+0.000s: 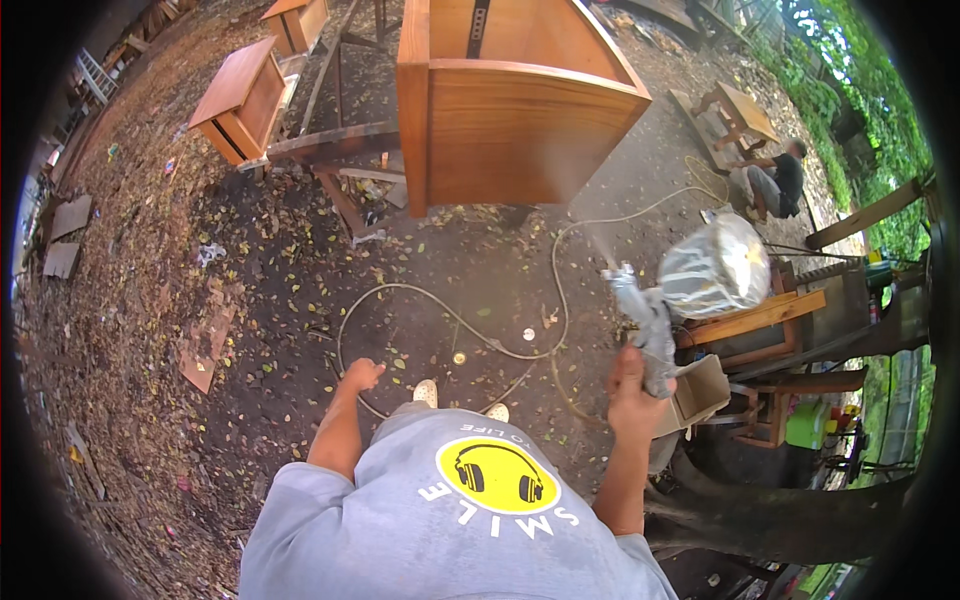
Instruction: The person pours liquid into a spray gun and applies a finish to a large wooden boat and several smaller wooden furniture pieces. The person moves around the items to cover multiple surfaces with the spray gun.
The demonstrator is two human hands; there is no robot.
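My right hand is closed around the grip of a grey, paint-coated spray gun. A large round silvery cup is on the gun's right side. Pale mist leaves the nozzle toward the front face of an orange-brown wooden cabinet, which stands raised ahead of me with its top open. Low on my left, my left hand has its fingers curled. A thin hose loops over the ground and passes behind that hand; whether the fingers hold it is hidden.
Two smaller wooden cabinets stand on supports at the far left. At right are a cardboard box, wooden planks and a thick trunk. Another person crouches by a wooden table at the far right. Leaves litter the dirt.
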